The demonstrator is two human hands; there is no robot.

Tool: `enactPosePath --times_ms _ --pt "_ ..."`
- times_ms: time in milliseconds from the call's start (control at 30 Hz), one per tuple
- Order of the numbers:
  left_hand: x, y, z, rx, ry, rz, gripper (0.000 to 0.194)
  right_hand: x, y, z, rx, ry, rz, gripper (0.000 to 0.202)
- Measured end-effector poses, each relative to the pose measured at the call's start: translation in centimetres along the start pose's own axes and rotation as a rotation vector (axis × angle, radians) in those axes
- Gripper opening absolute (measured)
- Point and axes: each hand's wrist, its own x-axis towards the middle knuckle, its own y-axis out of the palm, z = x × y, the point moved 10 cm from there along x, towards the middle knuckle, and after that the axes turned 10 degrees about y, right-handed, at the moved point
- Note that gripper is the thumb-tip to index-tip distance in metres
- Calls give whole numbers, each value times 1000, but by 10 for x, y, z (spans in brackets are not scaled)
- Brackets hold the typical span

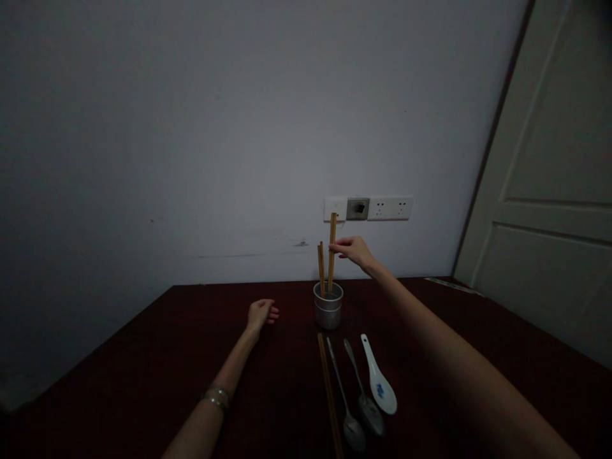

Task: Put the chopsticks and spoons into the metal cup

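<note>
My right hand (351, 250) pinches a pair of wooden chopsticks (333, 233) between thumb and fingers. They stand nearly upright, with their lower ends inside the mouth of a grey metal cup (328, 315). Another pair of chopsticks (321, 264) leans in the same cup, just left of the held pair. My left hand (261, 313) rests on the table to the left of the cup, empty, its fingers loosely bent and slightly apart. In front of the cup lie more wooden chopsticks (329, 392), two metal spoons (352, 430) (370, 414) and a white ceramic spoon (381, 386) with a blue mark.
The dark red table (215, 319) meets a pale wall (215, 159) at the back. Sockets and switches (380, 208) sit on the wall above the cup. A panelled door (554, 191) stands at the right, and a thin flat strip (454, 286) lies near the back right edge.
</note>
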Motion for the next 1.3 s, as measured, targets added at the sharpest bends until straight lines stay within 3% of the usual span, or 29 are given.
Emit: enactPosePath --times_ms 300,500,867,1033,1300 --pt "-3 2 -5 64 85 -47 16 5 20 -57 39 105 31 21" --pt "-1 2 -6 49 140 -42 18 2 34 -75 33 130 75 24" --pt "-1 1 -7 49 154 -62 18 2 44 -82 24 86 119 23" --pt "-2 1 -7 46 157 -56 18 1 47 -89 -4 131 123 27" --pt "0 1 -7 63 181 -55 19 -3 51 -92 96 140 123 25"
